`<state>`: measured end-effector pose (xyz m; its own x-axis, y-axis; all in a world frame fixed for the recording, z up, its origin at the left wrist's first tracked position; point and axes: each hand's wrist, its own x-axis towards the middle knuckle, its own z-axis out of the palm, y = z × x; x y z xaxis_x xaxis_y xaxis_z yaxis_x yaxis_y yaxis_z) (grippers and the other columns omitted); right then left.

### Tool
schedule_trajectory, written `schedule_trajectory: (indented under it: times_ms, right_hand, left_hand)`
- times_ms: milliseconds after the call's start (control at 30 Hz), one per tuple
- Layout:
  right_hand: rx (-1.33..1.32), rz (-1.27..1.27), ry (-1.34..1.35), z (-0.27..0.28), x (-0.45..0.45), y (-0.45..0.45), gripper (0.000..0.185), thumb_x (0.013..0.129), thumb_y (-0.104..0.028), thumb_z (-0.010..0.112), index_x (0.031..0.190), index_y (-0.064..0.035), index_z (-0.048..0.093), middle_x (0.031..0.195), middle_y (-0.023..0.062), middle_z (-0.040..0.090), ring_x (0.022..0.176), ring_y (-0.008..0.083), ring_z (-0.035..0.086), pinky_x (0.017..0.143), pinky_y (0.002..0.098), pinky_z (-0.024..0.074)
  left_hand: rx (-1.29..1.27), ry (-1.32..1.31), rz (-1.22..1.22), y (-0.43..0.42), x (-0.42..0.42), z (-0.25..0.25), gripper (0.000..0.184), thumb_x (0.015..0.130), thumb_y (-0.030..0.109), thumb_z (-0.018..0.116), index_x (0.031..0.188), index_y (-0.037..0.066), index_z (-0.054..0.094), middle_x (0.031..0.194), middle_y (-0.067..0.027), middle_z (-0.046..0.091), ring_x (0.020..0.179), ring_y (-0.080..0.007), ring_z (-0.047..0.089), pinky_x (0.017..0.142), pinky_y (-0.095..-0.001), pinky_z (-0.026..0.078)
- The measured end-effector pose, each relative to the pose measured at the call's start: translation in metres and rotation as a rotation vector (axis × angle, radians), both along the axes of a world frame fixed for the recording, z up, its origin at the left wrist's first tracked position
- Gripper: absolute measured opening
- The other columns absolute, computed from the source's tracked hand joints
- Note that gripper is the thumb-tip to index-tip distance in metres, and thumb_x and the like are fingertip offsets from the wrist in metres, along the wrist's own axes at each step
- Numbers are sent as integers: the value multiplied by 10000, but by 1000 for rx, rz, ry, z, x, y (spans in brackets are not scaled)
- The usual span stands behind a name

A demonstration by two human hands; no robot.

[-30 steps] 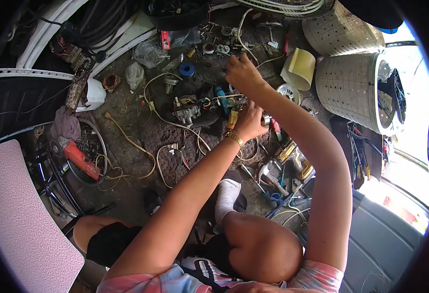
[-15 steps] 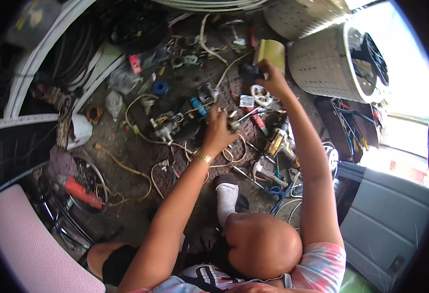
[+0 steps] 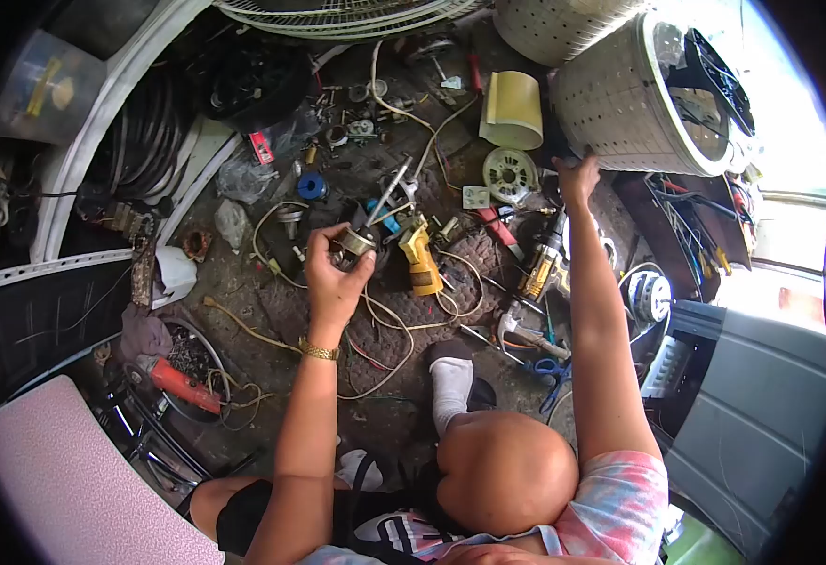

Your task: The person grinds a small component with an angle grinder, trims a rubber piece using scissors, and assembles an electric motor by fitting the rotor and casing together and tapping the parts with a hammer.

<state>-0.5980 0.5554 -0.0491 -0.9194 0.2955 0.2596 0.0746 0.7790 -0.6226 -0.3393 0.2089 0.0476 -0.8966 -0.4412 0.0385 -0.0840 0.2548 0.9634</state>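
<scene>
My left hand [image 3: 336, 278], with a gold watch on its wrist, grips a round metal part [image 3: 360, 242] between thumb and fingers. A thin rod slants up beyond this part; whether they are joined I cannot tell. Just right of it lies a yellow plastic tool housing [image 3: 419, 261]. My right hand [image 3: 577, 179] reaches out beside the perforated drum [image 3: 610, 104], its fingers curled at a dark object [image 3: 554, 149] that is mostly hidden in shadow. Left of that hand are a pale slotted disc [image 3: 509, 176] and a curved yellow sheet [image 3: 513, 108].
A yellow-black drill [image 3: 540, 268], a hammer [image 3: 526, 337] and blue-handled scissors [image 3: 549, 372] lie near my right forearm. A blue spool [image 3: 312, 185], loose cords and small parts litter the floor. A red grinder [image 3: 184, 384] is at left.
My left hand has moved left with the round metal part, and the yellow housing now shows. My right hand has moved right, from beside the yellow sheet to the drum.
</scene>
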Motion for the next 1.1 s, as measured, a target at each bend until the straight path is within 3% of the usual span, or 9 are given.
schedule_trajectory:
  times_ms: [67, 100, 167, 267, 400, 467, 633, 733, 1100]
  right_hand:
    - [235, -159, 234, -4, 13, -36, 507, 713, -222, 746, 1127, -21, 532, 996, 172, 566, 998, 346, 509, 885, 451, 403]
    - [20, 170, 230, -11, 21, -49, 425, 757, -225, 700, 1110, -40, 554, 988, 150, 571, 965, 338, 527, 849, 437, 418]
    - [-366, 425, -212, -7, 50, -113, 347, 833, -301, 635, 1004, -1, 604, 902, 175, 637, 843, 336, 606, 756, 407, 470]
    - [-597, 541, -807, -67, 63, -181, 563, 892, -474, 480, 1106, 37, 578, 1009, 270, 626, 936, 372, 610, 826, 414, 460]
    - [-554, 498, -702, -61, 74, -213, 528, 876, -419, 532, 1122, 45, 581, 985, 231, 633, 927, 305, 604, 827, 375, 453]
    - [-882, 260, -883, -49, 80, -219, 469, 851, -356, 597, 1102, 40, 596, 978, 185, 645, 893, 264, 597, 805, 358, 456]
    - [-1001, 271, -933, -49, 92, -217, 409, 821, -296, 665, 1040, 44, 599, 908, 106, 635, 765, 193, 588, 671, 328, 470]
    - [-1442, 381, -960, -30, 101, -208, 272, 874, -214, 626, 1019, 15, 599, 887, 80, 628, 710, 161, 587, 627, 288, 472]
    - [-1464, 464, -965, -2, 108, -201, 258, 899, -210, 598, 1054, -5, 570, 882, 51, 626, 750, 146, 601, 654, 279, 489]
  left_hand:
    - [-88, -43, 41, -15, -1, 6, 427, 704, 121, 738, 1066, 2, 544, 985, -86, 556, 905, -185, 543, 821, -317, 440]
    - [-100, -59, 56, -22, -1, 5, 431, 700, 120, 742, 1066, 4, 546, 986, -86, 560, 906, -189, 544, 820, -317, 441]
    - [-139, -95, 82, -28, -1, 8, 434, 692, 120, 749, 1060, 13, 545, 979, -87, 572, 887, -194, 552, 811, -319, 445]
    - [-147, -90, 112, -35, 5, 10, 436, 686, 118, 758, 1045, 12, 535, 938, -81, 599, 844, -180, 569, 794, -314, 459]
    - [-153, -159, 127, -41, 13, 19, 415, 682, 114, 759, 1023, 7, 548, 925, -90, 615, 838, -185, 588, 784, -315, 469]
    - [-229, -161, 116, -45, 16, 24, 410, 679, 123, 760, 1014, 7, 554, 935, -98, 620, 843, -195, 596, 784, -319, 471]
    - [-387, -248, 111, -58, 26, 16, 433, 643, 214, 775, 991, 44, 581, 913, -120, 630, 873, -274, 579, 802, -400, 447]
    - [-565, -345, 46, -55, 31, 30, 411, 667, 175, 763, 1015, 40, 591, 967, -116, 616, 868, -232, 587, 802, -340, 460]
    - [-595, -288, -25, -40, 22, 28, 414, 616, 193, 783, 963, 57, 604, 922, -104, 634, 818, -263, 591, 752, -371, 478]
